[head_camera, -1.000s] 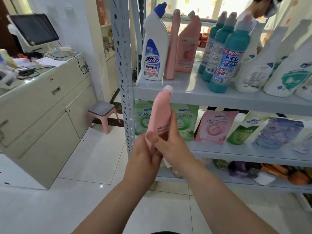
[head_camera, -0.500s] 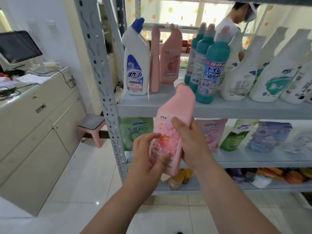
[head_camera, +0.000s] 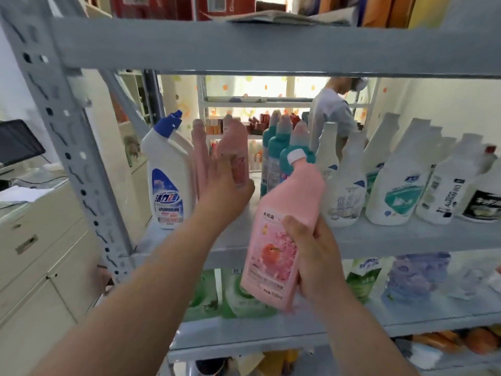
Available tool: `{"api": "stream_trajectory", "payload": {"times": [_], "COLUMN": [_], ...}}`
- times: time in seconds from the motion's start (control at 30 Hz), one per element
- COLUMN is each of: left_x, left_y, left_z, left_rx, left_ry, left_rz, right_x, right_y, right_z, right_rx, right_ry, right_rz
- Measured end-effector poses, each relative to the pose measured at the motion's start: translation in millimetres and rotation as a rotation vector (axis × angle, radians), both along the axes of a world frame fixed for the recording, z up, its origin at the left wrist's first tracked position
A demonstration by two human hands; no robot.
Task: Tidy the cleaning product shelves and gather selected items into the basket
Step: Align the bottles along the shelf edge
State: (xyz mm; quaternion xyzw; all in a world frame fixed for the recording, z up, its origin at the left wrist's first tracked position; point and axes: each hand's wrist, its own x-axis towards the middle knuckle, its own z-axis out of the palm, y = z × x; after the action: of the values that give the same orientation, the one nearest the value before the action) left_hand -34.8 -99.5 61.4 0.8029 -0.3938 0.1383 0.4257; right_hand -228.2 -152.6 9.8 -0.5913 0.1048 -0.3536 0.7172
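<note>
Pink bottle (head_camera: 276, 234), tilted before the middle shelf (head_camera: 406, 240), is clamped low in the right hand (head_camera: 311, 256); probably rigid, slick, liquid-heavy, best gripped mid-body, while the left hand (head_camera: 225, 188) is spread open against the shelved bottles (head_camera: 233, 139).

Pink bottle (head_camera: 276, 240): smooth matt plastic, glossy paper label. Shelf (head_camera: 406, 240): grey painted metal, matt. Floor tiles (head_camera: 81, 308) glossy.

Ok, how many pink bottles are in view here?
3. The held pink bottle is in the right hand. Two stand on the shelf right of the blue-capped bottle: a side-on pink bottle and a broader pink bottle partly behind the left hand. Others may be hidden.
</note>
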Motion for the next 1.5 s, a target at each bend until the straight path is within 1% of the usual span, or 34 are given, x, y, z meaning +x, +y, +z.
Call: {"api": "stream_trajectory", "payload": {"times": [0.13, 0.2, 0.27, 0.33, 0.47, 0.53, 0.57, 0.67, 0.7, 0.8, 0.87, 0.93, 1.1, 1.27, 1.37, 1.5], "left_x": [39.6, 57.2, 73.3, 83.5, 87.6, 81.7, 77.8, 65.7, 60.9, 42.3, 32.0, 24.0, 9.3, 16.0, 24.9, 31.0], "left_y": [-58.8, -76.8, -89.5, -97.4, -105.8, -105.8, -103.9, -90.3, -84.1, -65.0, -51.3, -35.4, 12.2, 56.4, 80.6, 104.2], "left_z": [21.2, 28.8, 36.1, 42.4, 46.9, 47.4, 46.4, 40.3, 38.2, 37.0, 39.3, 40.9, 31.5, 31.1, 24.3, 10.9], "left_rx": [-0.071, -0.058, -0.03, 0.028, 0.19, 0.235, 0.258, 0.242, 0.213, 0.126, 0.178, 0.204, 0.119, 0.088, -0.005, -0.176], "left_ry": [0.132, 0.127, 0.169, 0.186, 0.063, -0.004, -0.082, -0.251, -0.242, -0.105, -0.068, -0.069, -0.156, -0.129, -0.033, 0.145], "left_rz": [0.048, 0.112, 0.168, 0.209, 0.275, 0.236, 0.206, 0.119, 0.106, 0.057, 0.035, 0.025, -0.023, -0.012, -0.005, -0.089], "right_x": [9.8, 15.7, 19.7, 22.1, 23.7, 25.0, 25.4, 27.3, 27.7, 28.4, 28.7, 29.2, 33.3, 39.9, 49.9, 72.5], "right_y": [-10.8, -15.7, -19.2, -21.0, -23.5, -23.5, -22.8, -20.1, -19.0, -13.2, -8.9, -3.7, 10.3, 22.0, 26.2, 19.3], "right_z": [-0.8, -0.9, 0.2, 2.1, 3.0, 2.0, 1.6, 0.0, -0.5, -2.5, -4.6, -6.1, -7.4, -7.7, -2.0, 12.4], "right_rx": [-0.024, -0.049, -0.072, -0.09, -0.112, -0.126, -0.132, -0.135, -0.139, -0.156, -0.16, -0.151, -0.146, -0.169, -0.21, -0.225], "right_ry": [0.006, 0.015, 0.022, 0.021, 0.012, 0.015, 0.014, 0.002, 0.0, -0.004, -0.008, -0.017, -0.044, -0.038, -0.019, 0.026], "right_rz": [-0.005, -0.015, -0.022, -0.006, 0.007, 0.002, -0.004, -0.025, -0.037, -0.06, -0.065, -0.066, -0.068, -0.09, -0.127, -0.207]}}
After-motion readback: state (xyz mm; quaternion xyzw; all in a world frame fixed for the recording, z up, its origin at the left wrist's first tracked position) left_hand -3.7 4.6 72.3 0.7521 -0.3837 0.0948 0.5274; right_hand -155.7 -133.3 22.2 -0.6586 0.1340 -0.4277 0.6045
